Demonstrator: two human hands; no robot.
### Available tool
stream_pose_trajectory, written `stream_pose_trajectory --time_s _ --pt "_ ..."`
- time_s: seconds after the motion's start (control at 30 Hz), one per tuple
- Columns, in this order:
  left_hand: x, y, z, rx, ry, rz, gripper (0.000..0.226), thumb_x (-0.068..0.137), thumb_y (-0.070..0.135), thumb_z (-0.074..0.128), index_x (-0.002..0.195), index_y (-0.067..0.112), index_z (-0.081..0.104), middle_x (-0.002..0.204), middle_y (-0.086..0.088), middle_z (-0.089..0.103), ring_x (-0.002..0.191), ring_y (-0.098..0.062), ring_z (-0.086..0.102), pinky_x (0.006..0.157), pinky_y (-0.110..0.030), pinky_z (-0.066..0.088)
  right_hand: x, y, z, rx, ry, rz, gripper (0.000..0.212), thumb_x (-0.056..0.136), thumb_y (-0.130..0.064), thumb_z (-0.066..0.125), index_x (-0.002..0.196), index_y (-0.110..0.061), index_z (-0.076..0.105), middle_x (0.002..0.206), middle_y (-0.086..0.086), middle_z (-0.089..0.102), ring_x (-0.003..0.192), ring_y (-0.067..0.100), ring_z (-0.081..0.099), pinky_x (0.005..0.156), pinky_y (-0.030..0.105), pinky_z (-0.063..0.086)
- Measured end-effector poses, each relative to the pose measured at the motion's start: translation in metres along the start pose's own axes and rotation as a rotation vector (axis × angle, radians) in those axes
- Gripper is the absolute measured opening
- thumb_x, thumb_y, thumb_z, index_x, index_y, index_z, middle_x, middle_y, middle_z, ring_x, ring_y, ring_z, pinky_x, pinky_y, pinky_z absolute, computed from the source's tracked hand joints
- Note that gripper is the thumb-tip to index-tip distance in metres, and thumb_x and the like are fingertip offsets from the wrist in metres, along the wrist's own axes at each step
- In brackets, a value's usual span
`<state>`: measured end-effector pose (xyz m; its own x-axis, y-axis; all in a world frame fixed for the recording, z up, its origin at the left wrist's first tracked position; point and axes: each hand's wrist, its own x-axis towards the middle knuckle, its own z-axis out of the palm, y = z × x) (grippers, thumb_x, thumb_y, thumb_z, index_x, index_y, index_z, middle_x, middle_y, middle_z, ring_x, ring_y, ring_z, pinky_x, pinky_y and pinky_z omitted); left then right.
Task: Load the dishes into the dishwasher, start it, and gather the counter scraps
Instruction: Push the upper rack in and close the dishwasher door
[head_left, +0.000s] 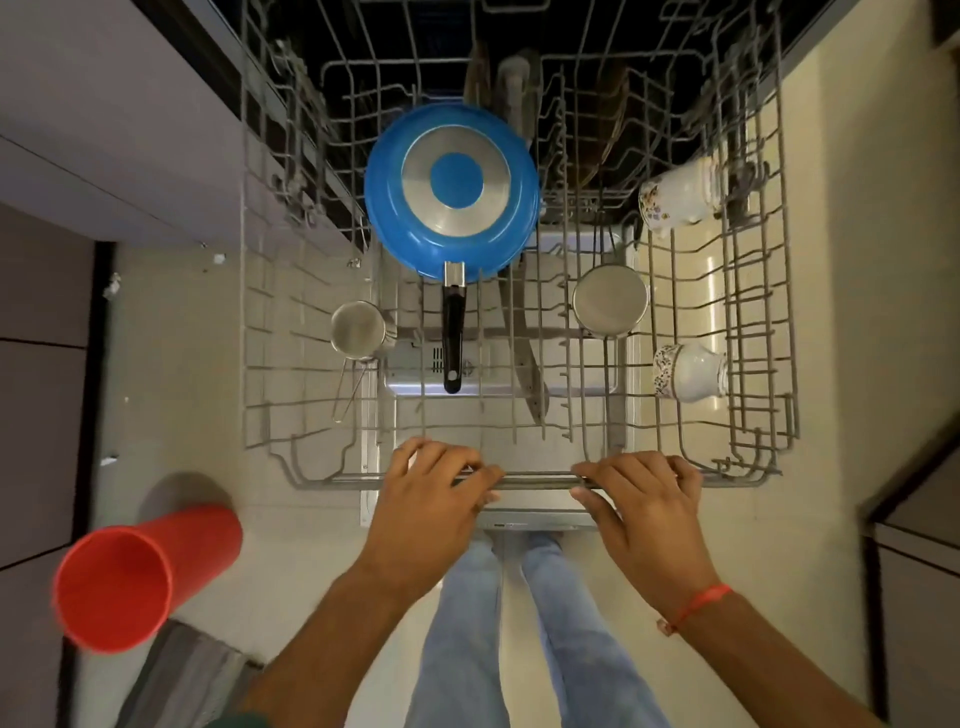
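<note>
At the near rim of the pulled-out grey wire dishwasher rack (270, 364), both hands grip the front rail. Left hand (434, 493): fingers curled over the rail, thumb under it. Right hand (644, 499): same hold, just right of centre; a red thread band (698, 605) sits on that wrist.

Rack contents: round blue frying pan (451, 189) with a steel disc base, face down at centre-far, its black handle (453, 338) pointing toward the near side. Small steel cup with a wire handle (358, 330) at the left, mouth toward the camera. Round steel bowl (610, 301) right of the pan handle. Long knife (527, 353) lying between the tines, between pan handle and bowl. Two white ceramic mugs with floral print lie on their sides along the right side: one far (678, 197), one near (688, 371). Dark upright items stand behind the pan; cannot tell what they are.

On the floor at left: red plastic tumbler-shaped bin (140, 577), near a grey striped mat (182, 675). Pale floor tiles (176, 364) carry small white scraps. Blue jeans (519, 623) visible below the rack.
</note>
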<state>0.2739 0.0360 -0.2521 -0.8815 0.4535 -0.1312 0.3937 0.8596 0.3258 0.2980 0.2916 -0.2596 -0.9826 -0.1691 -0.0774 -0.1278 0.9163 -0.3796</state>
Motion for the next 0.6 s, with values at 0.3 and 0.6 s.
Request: stream_pose_trajectory --time_s 0.3,0.6 --pt "0.009 -0.006 -0.010 0.033 -0.128 -0.012 0.049 0.060 0.030 0.096 0.104 0.036 0.076 0.102 0.013 0.072 0.099 -0.018 0.066 0.109 -0.055 0.028 0.006 0.000 0.004 0.026 -0.017 0.002 0.030 0.095 -0.048 0.048 0.106 -0.036 0.073 0.095 -0.018 0.066 0.096 0.014 0.062 0.094 0.044 0.033" --pt "0.047 -0.025 -0.011 0.020 -0.014 -0.094 0.035 0.094 0.043 0.042 0.106 0.037 0.074 0.102 0.013 0.070 0.101 -0.018 0.064 0.112 -0.055 0.031 0.057 0.004 -0.005 0.044 0.041 -0.012 0.028 0.096 -0.047 0.048 0.104 -0.036 0.074 0.095 -0.019 0.065 0.097 0.013 0.059 0.094 0.047 0.034"
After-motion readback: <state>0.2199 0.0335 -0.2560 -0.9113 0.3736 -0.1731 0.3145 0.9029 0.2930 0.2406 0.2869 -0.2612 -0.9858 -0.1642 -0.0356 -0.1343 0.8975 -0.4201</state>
